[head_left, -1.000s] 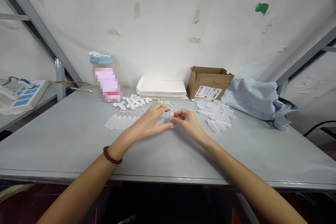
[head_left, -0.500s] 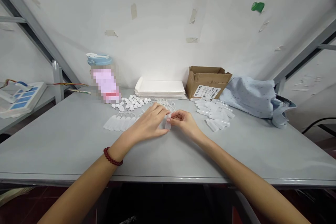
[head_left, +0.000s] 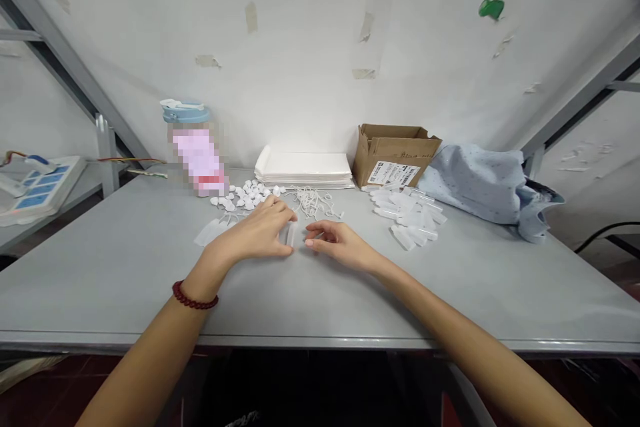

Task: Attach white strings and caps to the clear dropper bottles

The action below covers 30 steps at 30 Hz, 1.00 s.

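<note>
Left grip [head_left: 255, 235] pinching clear vial [head_left: 289, 235]; right grip [head_left: 337, 245] loosely open beside. Grey table [head_left: 125, 267], white taped wall [head_left: 320, 47].

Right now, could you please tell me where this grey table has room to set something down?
The grey table is bare along its near edge, left of the left hand, which pinches a small clear tube, and right of the right hand, towards the blue cloth. Crowded back middle: white caps, white strings, clear plastic tubes, brown cardboard box.
</note>
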Each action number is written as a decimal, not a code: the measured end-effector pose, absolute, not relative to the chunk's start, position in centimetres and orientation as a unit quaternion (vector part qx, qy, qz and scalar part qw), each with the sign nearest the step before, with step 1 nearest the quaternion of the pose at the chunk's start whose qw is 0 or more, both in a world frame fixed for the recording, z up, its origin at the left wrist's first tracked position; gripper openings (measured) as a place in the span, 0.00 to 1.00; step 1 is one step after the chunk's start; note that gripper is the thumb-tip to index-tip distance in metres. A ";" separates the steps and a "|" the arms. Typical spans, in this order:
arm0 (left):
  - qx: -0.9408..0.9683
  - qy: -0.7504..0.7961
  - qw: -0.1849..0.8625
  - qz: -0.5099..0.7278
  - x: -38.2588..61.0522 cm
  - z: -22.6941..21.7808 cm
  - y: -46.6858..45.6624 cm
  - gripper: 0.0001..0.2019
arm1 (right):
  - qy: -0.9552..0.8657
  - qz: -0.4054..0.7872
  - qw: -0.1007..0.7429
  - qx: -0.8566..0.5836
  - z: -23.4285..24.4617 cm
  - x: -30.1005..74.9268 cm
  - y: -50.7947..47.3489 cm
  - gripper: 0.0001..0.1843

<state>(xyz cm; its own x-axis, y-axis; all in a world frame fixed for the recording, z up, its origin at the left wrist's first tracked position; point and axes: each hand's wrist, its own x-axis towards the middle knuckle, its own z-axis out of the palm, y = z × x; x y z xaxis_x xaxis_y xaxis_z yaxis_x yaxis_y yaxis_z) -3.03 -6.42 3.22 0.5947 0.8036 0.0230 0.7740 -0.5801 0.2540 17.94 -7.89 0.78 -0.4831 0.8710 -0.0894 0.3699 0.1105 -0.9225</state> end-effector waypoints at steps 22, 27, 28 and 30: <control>0.836 0.531 0.129 -0.042 -3.7 4.8 -6.7 0.30 | -0.644 0.500 0.326 -0.479 0.9 18.4 -7.4 0.15; 0.835 0.533 0.130 -0.050 -3.7 4.7 -6.7 0.31 | -0.642 0.504 0.337 -0.470 0.7 18.5 -7.4 0.15; 0.836 0.531 0.131 -0.049 -3.7 4.6 -6.7 0.31 | -0.641 0.504 0.339 -0.470 0.7 18.5 -7.4 0.15; 0.839 0.527 0.130 -0.044 -3.7 4.4 -6.7 0.33 | -0.639 0.502 0.340 -0.473 0.8 18.4 -7.4 0.15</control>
